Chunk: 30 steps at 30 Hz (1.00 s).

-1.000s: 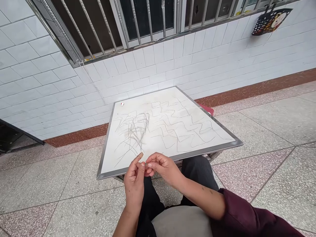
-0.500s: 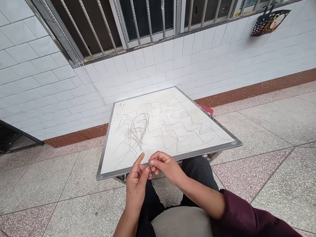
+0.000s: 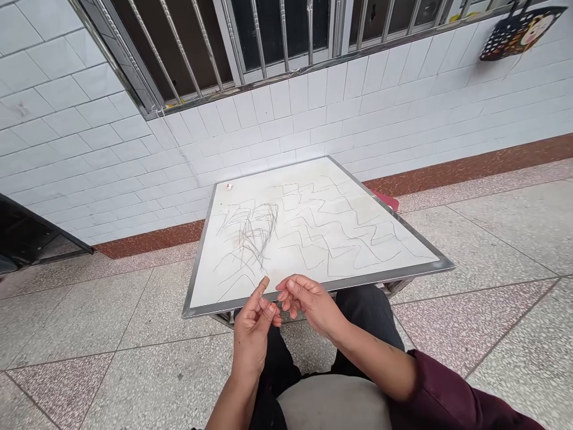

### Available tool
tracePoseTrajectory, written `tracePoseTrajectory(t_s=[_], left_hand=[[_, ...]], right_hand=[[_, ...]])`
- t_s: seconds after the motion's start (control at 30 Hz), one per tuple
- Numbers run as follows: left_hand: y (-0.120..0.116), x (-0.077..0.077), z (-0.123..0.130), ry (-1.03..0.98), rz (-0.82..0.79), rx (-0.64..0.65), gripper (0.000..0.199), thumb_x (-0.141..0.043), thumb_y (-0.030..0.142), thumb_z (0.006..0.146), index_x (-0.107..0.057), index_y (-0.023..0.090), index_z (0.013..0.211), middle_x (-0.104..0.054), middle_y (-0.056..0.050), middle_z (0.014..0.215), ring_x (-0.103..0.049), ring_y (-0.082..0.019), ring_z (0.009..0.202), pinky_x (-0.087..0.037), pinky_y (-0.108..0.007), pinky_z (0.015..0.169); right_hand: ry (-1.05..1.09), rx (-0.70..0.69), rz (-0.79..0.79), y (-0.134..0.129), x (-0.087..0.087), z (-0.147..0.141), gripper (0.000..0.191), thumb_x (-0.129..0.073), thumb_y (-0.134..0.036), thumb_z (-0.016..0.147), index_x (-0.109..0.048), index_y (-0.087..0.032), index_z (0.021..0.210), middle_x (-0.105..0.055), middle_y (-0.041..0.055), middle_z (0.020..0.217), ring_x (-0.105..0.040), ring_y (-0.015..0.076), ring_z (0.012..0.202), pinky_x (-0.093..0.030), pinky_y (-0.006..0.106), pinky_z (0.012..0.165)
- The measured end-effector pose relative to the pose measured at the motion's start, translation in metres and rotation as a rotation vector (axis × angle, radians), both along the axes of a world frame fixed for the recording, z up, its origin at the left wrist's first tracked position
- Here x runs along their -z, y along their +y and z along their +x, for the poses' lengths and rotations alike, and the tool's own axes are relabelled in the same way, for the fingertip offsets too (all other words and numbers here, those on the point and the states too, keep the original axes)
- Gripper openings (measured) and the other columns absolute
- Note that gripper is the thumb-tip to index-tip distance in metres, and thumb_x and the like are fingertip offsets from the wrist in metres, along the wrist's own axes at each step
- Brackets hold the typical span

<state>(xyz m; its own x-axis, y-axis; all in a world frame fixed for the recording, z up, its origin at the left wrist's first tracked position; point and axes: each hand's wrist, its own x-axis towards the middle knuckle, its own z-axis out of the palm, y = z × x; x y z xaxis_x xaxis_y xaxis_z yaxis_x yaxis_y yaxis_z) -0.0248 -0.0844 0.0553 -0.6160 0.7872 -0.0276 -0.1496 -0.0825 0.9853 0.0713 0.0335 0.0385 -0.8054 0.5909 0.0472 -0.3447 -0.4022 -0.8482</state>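
My left hand (image 3: 254, 325) is in front of the white tabletop's near edge, its thumb and fingers pinched together on a thin wire-like strand that barely shows. A tan wrap covers the tip of its raised forefinger. Just to its right, my right hand (image 3: 308, 303) is closed with curled fingers, close to the left fingertips; what it pinches is too fine to make out. Many thin dark bent strands (image 3: 257, 230) lie in a tangled heap on the left of the white tabletop (image 3: 250, 190). Wavy strands (image 3: 329, 248) are spread out over its middle and right.
A small red-and-white object (image 3: 230, 187) sits at the table's far left corner. Behind stands a white tiled wall (image 3: 277, 128) with a barred window (image 3: 286, 36). A dotted bag (image 3: 514, 33) hangs at upper right. Something red (image 3: 385, 200) shows beyond the table's right edge.
The whole view has shifted slightly, so the table and wall sit further right. My right thumb has drawn back a little from the left fingertips. The strands on the table have not moved.
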Motion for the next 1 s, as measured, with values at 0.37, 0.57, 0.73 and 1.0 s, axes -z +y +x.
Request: tracePoseTrajectory(t_s=[0.37,0.57,0.73,1.0], left_hand=[[-0.006,0.0,0.005,-0.051,0.043,-0.018,0.053,-0.073,0.031,0.079,-0.061,0.023,0.13,-0.052,0.005,0.065,-0.052,-0.009,0.058,-0.045,-0.025,0.062],[-0.012,0.005,0.001,-0.045,0.017,-0.058,0.053,-0.073,0.032,0.079,-0.062,0.023,0.13,-0.051,0.005,0.066,-0.051,-0.009,0.059,-0.046,-0.023,0.061],[-0.012,0.016,-0.001,-0.041,-0.039,-0.121,0.059,-0.075,0.035,0.077,-0.06,0.021,0.132,-0.05,0.005,0.067,-0.05,-0.01,0.062,-0.047,-0.023,0.06],[-0.007,0.026,0.005,0.051,-0.046,-0.049,0.056,-0.068,0.041,0.082,-0.058,0.02,0.132,-0.052,0.004,0.066,-0.052,-0.012,0.062,-0.047,-0.027,0.066]], right_hand=[[-0.041,-0.004,-0.023,-0.007,0.007,0.003,0.039,-0.062,-0.053,0.087,-0.072,-0.015,0.088,-0.071,0.0074,0.078,-0.067,0.0144,0.063,-0.053,0.021,0.048],[-0.036,0.159,-0.059,0.009,0.005,0.008,0.037,-0.062,-0.052,0.087,-0.069,-0.017,0.084,-0.067,0.0041,0.073,-0.061,0.0108,0.059,-0.049,0.019,0.049],[-0.034,0.501,0.172,0.023,-0.016,0.028,0.029,-0.053,-0.046,0.095,-0.068,-0.021,0.092,-0.06,-0.0009,0.07,-0.051,0.0082,0.054,-0.043,0.019,0.049],[-0.203,0.351,1.242,-0.018,-0.017,0.015,0.02,-0.051,-0.031,0.097,-0.069,-0.023,0.1,-0.069,0.0061,0.084,-0.057,0.0216,0.081,-0.047,0.036,0.073]])
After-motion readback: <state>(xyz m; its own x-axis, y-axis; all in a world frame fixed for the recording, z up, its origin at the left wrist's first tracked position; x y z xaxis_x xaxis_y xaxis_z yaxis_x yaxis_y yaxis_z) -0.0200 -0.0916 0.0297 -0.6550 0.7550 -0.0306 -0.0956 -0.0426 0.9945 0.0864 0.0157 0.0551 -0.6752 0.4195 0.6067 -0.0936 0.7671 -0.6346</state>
